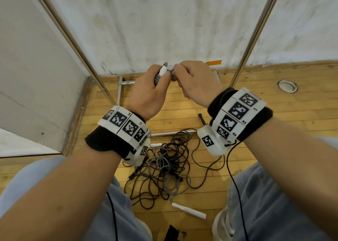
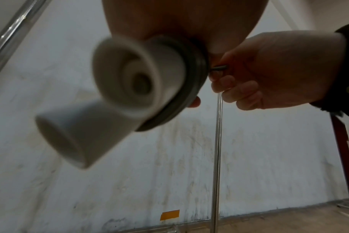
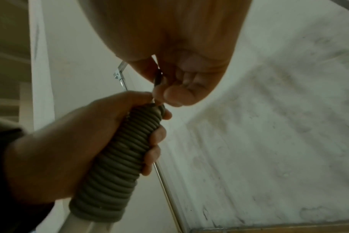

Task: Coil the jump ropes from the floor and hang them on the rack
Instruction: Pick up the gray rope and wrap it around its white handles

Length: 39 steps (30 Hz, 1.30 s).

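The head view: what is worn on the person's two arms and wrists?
Bare forearms, no sleeves. Each wrist has a black cloth wristband under a band of white tiles printed with black square codes, labelled L on the left and R on the right. A white camera pod sits below each wrist, trailing a thin black cable.

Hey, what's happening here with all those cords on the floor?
A person is tidying jump ropes. Their left hand grips a grey rope wound tightly round its white handles, while the right hand pinches the rope's loose end at the top of the winding. A tangle of other ropes lies on the wooden floor, between the metal rack's poles.
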{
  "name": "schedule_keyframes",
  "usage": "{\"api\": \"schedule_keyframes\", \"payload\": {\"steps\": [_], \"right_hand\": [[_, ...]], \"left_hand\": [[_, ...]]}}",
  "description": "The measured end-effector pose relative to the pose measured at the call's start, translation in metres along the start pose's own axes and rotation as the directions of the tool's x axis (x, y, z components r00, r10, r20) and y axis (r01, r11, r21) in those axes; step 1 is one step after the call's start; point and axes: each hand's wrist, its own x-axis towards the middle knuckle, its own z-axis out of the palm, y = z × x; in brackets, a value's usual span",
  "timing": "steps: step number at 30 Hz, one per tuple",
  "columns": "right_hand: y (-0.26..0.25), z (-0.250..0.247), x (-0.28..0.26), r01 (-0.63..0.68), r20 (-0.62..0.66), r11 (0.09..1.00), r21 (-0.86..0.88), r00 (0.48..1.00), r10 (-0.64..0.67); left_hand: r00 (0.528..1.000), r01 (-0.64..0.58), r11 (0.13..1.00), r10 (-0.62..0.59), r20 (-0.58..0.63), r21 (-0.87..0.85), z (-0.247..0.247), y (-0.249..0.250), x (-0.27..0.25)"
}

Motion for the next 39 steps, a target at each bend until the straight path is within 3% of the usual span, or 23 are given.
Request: {"api": "schedule_keyframes", "payload": {"steps": [10, 17, 20, 24, 27, 34, 39], "right_hand": [[0.006, -0.002, 0.001, 0.056, -0.02, 0.998, 0.017, 0.998, -0.056], [0.006, -0.005, -0.003, 0.096, 0.006, 0.992, -0.08, 0.995, -0.095], [0.01, -0.007, -0.001, 0.061, -0.069, 0.998, -0.002, 0.996, -0.061], [0.007, -0.006, 0.004, 0.01, -0.185, 0.968, 0.25, 0.982, 0.038], [0.002, -0.007, 0.005, 0.029, -0.168, 0.944, 0.329, 0.985, 0.028], [-0.031, -0.023, 0.01, 0.1, -0.169, 0.939, 0.33, 0.985, -0.045], [-0.076, -0.05, 0.023, 0.174, -0.205, 0.917, 0.358, 0.973, -0.104]], "left_hand": [[0.998, 0.03, 0.994, -0.037, -0.059, -0.109, -0.006, 0.006, 0.002], [0.998, 0.063, 0.986, -0.06, 0.019, -0.156, -0.008, 0.005, 0.002], [0.996, 0.046, 0.985, -0.034, 0.077, -0.166, -0.008, 0.008, 0.001], [0.989, 0.07, 0.97, -0.037, 0.146, -0.232, -0.01, 0.015, 0.002], [0.988, 0.013, 0.97, 0.024, 0.15, -0.241, -0.018, 0.026, 0.002], [0.999, -0.014, 0.976, 0.006, -0.033, -0.219, -0.04, 0.053, 0.013], [0.977, -0.134, 0.974, 0.099, -0.189, -0.183, -0.069, 0.094, 0.027]]}}
